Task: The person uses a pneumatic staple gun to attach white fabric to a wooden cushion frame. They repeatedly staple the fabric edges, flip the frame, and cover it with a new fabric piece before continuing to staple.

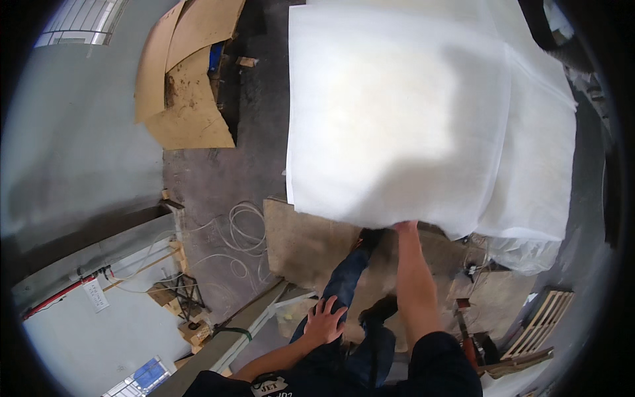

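Observation:
A large stack of white sheet material (pixel 390 119) fills the upper middle and right of the head view. My right hand (pixel 405 227) reaches to its near edge. Its fingers go under or behind that edge, so they are mostly hidden, and the edge bulges slightly there. My left hand (pixel 324 321) rests on my thigh with its fingers spread, holding nothing. A second white layer (pixel 536 152) lies along the right side of the stack.
Cardboard sheets (pixel 192 112) lie at the far left. A coiled pale hose (pixel 246 228) is on the floor. Brown board (pixel 304 238) extends below the stack. Clear plastic (pixel 526 255) hangs at its right corner, near a wooden pallet (pixel 539 324). A metal-framed edge (pixel 258 317) runs at my left.

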The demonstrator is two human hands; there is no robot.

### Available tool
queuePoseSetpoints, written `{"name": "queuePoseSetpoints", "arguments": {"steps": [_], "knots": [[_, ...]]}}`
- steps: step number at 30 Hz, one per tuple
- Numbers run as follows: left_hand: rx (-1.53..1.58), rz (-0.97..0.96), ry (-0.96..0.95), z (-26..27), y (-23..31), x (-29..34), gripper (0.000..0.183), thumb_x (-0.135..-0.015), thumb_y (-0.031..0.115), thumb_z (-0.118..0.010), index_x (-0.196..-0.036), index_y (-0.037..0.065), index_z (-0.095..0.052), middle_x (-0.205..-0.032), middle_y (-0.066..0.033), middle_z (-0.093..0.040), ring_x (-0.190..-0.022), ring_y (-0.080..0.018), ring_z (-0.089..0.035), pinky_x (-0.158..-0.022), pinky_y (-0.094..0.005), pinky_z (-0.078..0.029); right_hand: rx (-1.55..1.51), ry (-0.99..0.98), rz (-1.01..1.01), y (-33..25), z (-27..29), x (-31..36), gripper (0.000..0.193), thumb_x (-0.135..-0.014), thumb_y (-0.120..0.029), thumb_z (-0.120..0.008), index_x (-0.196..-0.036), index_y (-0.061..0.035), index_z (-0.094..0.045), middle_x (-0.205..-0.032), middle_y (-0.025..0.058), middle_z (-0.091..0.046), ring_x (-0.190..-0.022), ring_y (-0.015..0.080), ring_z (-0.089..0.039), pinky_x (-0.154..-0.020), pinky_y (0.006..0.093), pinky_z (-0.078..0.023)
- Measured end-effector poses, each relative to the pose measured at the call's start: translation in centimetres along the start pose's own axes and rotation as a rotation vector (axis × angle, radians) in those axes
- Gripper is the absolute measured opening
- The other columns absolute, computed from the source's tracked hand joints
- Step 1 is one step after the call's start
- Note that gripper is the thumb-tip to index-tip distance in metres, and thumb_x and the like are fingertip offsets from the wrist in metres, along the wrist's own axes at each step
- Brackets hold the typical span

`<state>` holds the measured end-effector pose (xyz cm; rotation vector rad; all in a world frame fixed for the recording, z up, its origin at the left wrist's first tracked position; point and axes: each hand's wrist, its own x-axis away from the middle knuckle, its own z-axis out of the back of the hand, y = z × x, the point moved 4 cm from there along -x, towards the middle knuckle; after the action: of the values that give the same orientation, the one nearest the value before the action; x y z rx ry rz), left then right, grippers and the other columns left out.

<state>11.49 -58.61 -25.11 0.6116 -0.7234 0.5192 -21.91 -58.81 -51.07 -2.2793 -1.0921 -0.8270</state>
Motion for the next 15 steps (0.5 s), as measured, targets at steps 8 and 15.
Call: {"name": "queuePoseSetpoints", "arguments": {"steps": [8, 15], "knots": [[0.027, 0.040, -0.223, -1.8, -1.9, -0.3, 0.067, -0.094, 0.050, -0.062, -0.151, 0.022, -0.042, -0.160, -0.0141, -0.033, -0.142, -0.0423, -0.038, -0.114, -0.0577, -0.035, 0.089, -0.055, 0.031, -1.6, -5.8, 3.5, 0.055, -0.101, -0.046, -0.053, -0.140, -0.0083, -0.054, -0.129, 0.0103, -0.064, -0.118, 0.0304, -0.062, -0.095, 0.0477, -0.056], [0.782, 0.094, -0.054, 3.5, -8.8, -2.9, 0.049, -0.096, 0.033, -0.064, -0.137, 0.008, -0.058, -0.144, -0.0211, -0.051, -0.126, -0.0376, -0.052, -0.108, -0.0478, -0.043, 0.052, -0.099, 0.112, -2.6, -9.6, 4.4, 0.052, -0.098, -0.039, -0.059, -0.139, -0.0076, -0.054, -0.127, 0.0099, -0.063, -0.116, 0.0287, -0.062, -0.094, 0.0457, -0.055]]}}
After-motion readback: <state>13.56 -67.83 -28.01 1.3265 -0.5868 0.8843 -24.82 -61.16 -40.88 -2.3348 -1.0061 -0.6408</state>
